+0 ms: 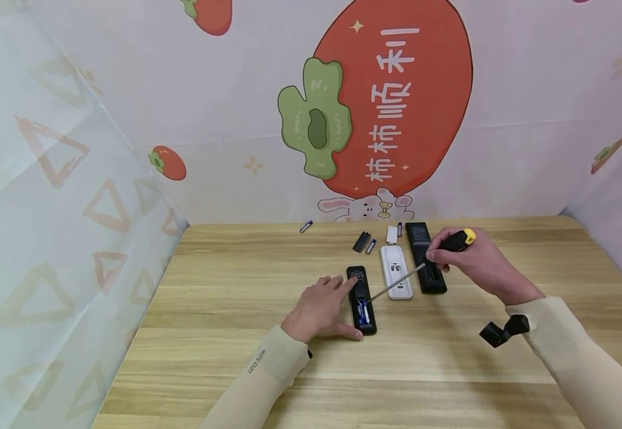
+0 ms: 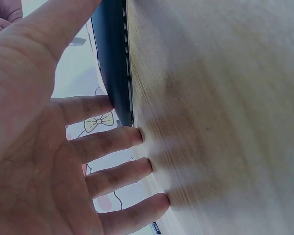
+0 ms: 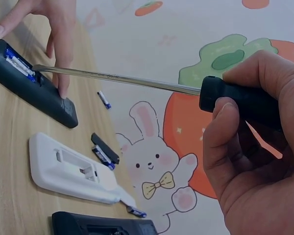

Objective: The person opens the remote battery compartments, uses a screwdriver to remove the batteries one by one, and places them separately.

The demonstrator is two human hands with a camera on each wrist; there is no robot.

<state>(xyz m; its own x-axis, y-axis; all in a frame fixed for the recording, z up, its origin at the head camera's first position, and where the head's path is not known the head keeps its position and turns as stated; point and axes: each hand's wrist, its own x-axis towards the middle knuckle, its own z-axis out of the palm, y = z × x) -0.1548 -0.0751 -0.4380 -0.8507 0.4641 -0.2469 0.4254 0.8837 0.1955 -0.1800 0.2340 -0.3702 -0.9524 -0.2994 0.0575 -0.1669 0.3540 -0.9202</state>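
A black remote control (image 1: 361, 290) lies on its face with its battery bay uncovered. Two blue-and-white batteries (image 3: 19, 66) sit side by side in that bay. My left hand (image 1: 319, 310) steadies the remote, its fingers spread and mostly straight. The index finger touches the remote near its far end, the thumb is at its near end, and the other fingertips rest on the table (image 2: 225, 127). My right hand (image 1: 472, 259) grips a screwdriver (image 3: 127, 78) by its black-and-yellow handle. The screwdriver's tip is at the far end of the batteries, at the edge of the bay.
Just right is a white remote (image 1: 395, 271) with its bay uncovered, and beyond it a larger black remote (image 1: 418, 238). A black battery cover (image 1: 361, 242), a white cover (image 1: 392, 235) and loose batteries (image 1: 306, 226) lie toward the back, before a printed cloth wall (image 1: 225, 119).
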